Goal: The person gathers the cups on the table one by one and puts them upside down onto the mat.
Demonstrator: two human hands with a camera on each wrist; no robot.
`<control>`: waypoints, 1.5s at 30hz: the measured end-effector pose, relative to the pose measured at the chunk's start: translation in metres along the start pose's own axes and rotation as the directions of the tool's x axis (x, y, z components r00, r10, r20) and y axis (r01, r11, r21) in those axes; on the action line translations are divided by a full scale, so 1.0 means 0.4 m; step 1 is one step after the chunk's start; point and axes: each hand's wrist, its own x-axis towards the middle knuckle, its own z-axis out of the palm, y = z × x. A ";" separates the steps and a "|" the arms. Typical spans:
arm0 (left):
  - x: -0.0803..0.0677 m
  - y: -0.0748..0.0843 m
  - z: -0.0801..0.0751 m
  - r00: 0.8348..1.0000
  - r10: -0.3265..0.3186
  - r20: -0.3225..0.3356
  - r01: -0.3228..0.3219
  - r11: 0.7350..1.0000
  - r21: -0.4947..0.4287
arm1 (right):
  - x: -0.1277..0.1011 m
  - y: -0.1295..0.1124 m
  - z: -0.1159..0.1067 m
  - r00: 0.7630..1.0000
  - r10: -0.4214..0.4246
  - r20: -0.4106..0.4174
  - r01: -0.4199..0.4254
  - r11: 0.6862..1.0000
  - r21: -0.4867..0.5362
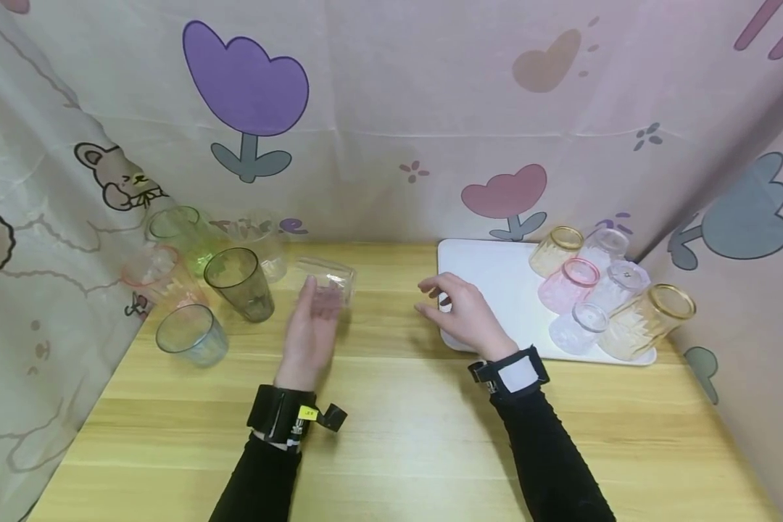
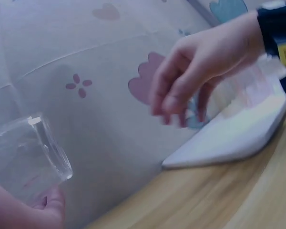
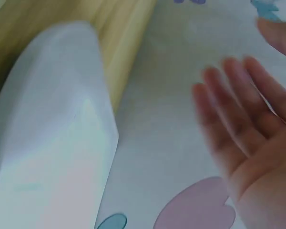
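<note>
My left hand (image 1: 315,308) holds a clear plastic cup (image 1: 329,281) tipped on its side above the wooden table, mouth toward the right. The left wrist view shows the same clear cup (image 2: 31,152) resting against my fingertips (image 2: 50,205). About a hand's width to the right, my right hand (image 1: 440,299) hovers over the left edge of a white tray (image 1: 489,272), fingers relaxed and holding nothing. In the right wrist view those fingers (image 3: 238,119) are spread beside the white tray (image 3: 47,143).
Several cups stand at the table's left: green (image 1: 183,230), clear (image 1: 261,243), pink-rimmed (image 1: 156,279), dark grey (image 1: 238,283), blue-grey (image 1: 192,335). Several amber, pink and clear cups (image 1: 594,290) lie on the tray's right half. Patterned curtains close in three sides.
</note>
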 end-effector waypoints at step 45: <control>-0.010 -0.193 0.100 0.959 -0.246 0.143 0.254 0.966 -0.040 | 0.013 -0.053 0.074 0.875 -0.384 -0.294 0.404 0.915 0.005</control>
